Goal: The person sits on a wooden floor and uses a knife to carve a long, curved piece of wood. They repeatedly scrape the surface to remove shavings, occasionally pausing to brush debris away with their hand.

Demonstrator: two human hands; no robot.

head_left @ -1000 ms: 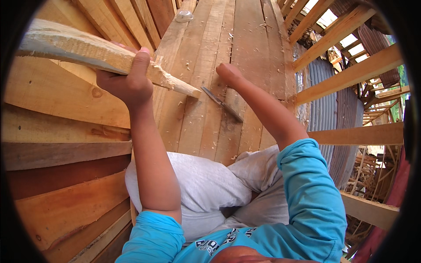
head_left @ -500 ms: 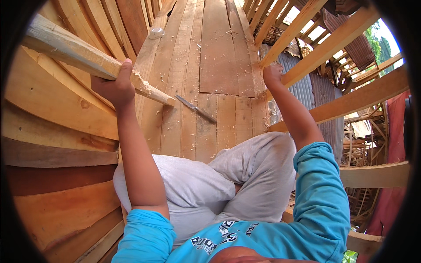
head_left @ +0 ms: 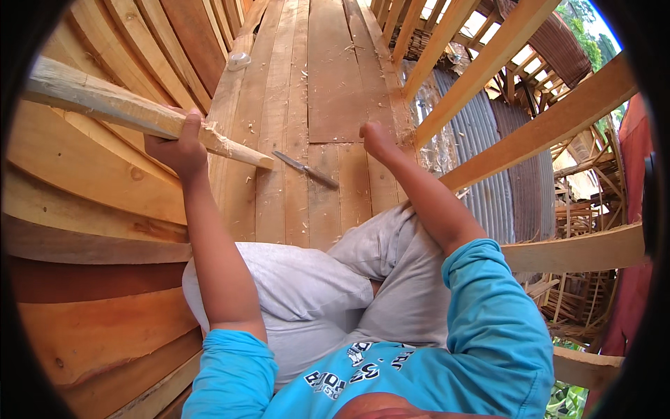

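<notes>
My left hand (head_left: 178,145) is wrapped round a long wooden pole (head_left: 105,101), thumb on top. The pole slants from the far left down to a whittled end with ragged shavings, just above the floorboards. A knife (head_left: 306,170) with a pale blade lies on the floor beyond that end, its handle toward my legs. My right hand (head_left: 379,142) hovers over the boards to the right of the knife, apart from it. Its fingers are curled in and nothing shows in them, though their undersides are hidden.
Curved plank walls (head_left: 91,188) rise on the left. Open wooden ribs (head_left: 488,66) line the right, with corrugated metal sheets (head_left: 474,153) beyond. Wood shavings litter the plank floor (head_left: 279,91). A small clear container (head_left: 239,61) stands at the far left. My crossed legs (head_left: 293,279) fill the near floor.
My right hand has left the wooden ribs on the right and come in over the floor. My left hand keeps its hold on the pole. The view has shifted slightly.
</notes>
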